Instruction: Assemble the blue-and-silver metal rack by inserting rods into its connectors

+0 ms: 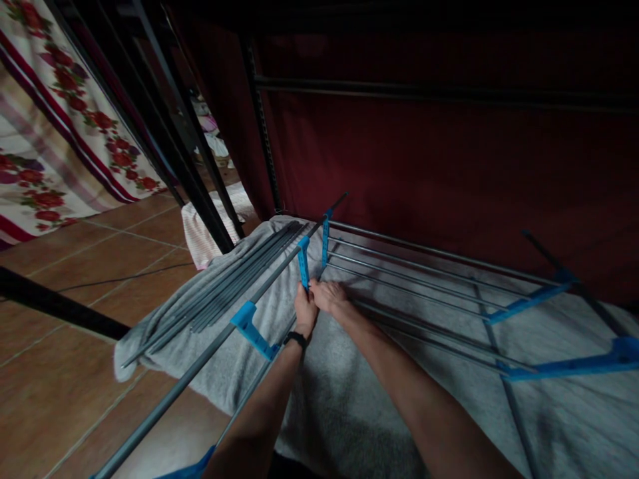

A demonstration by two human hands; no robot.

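Note:
A partly assembled drying rack of grey metal rods [399, 269] and blue plastic connectors lies on a grey blanket [349, 399] on the floor. My left hand [304, 311], a black band on its wrist, grips the lower end of a blue connector [303, 261] fixed to a long grey pole [210, 356]. My right hand [329, 297] touches the left one and pinches the end of a thin rod at that same connector. Another blue bracket [252, 329] sits lower on the pole.
A bundle of loose grey rods [224, 293] lies on the blanket's left part. Blue side arms [529, 303] hold the rods at right. A dark red curtain [449, 146] on a black frame stands behind. Brown tile floor [74, 279], a floral cloth [60, 120] and a folded towel [200, 229] are at left.

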